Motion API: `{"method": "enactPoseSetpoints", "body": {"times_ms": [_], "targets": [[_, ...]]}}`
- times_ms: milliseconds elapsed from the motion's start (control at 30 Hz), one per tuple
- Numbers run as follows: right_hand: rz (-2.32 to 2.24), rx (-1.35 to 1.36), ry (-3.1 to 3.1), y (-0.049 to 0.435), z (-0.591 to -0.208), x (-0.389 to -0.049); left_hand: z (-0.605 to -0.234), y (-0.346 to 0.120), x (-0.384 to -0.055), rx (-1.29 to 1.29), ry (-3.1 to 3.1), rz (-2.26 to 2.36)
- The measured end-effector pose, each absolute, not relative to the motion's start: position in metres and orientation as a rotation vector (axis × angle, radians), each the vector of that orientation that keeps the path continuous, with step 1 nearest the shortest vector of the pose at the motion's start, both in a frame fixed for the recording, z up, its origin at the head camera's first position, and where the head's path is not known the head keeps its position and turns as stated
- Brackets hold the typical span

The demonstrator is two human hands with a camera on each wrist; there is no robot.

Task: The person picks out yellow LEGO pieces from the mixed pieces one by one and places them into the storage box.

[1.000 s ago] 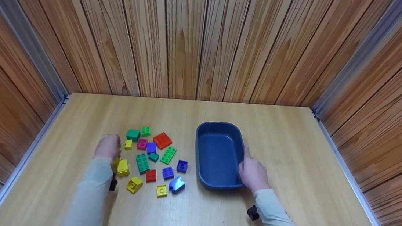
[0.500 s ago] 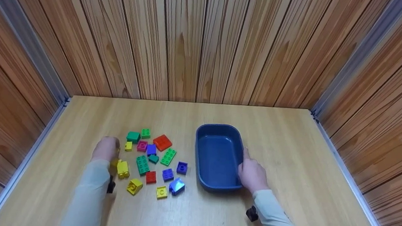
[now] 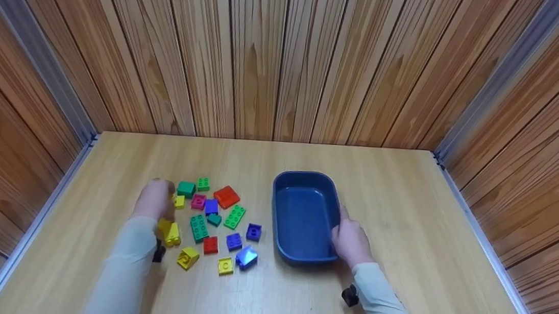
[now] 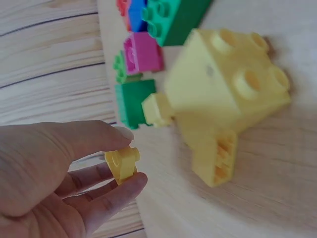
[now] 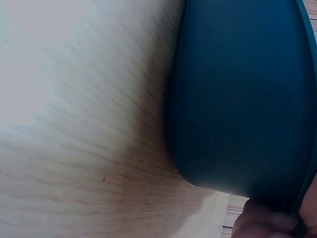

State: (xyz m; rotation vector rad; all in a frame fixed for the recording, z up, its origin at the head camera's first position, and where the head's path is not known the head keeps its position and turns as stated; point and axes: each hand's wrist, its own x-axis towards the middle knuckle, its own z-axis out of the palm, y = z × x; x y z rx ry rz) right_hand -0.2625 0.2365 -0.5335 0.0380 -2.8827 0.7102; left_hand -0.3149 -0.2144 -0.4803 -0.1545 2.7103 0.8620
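Note:
In the left wrist view, my left hand pinches a small yellow toy brick between thumb and fingers. From the head view, that hand is at the left edge of the scattered bricks and mostly hides its brick. Closest to it lie a small yellow brick, a dark green brick and a larger yellow brick. My right hand grips the right rim of a dark blue rectangular tub, index finger lying along the edge. Its curled fingertips show under the rim.
Several more bricks lie between the hands, among them a red brick, a light green brick and a blue brick. Wood-plank walls enclose the table at back and sides.
My left hand has shifted slightly away from me and to the right, toward the small yellow and dark green bricks. My right hand and the tub have stayed put.

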Motion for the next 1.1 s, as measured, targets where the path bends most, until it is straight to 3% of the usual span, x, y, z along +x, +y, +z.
{"method": "enactPoseSetpoints", "body": {"times_ms": [433, 1100], "targets": [[0.813, -0.042, -2.924, 0.237, -0.532, -0.265, -0.462, -0.189, -0.317, 0.036, 2.88, 0.831], [0.798, -0.054, -2.949, 0.236, -0.53, -0.264, -0.455, -0.151, -0.315, 0.055, 2.769, 0.95]]}}
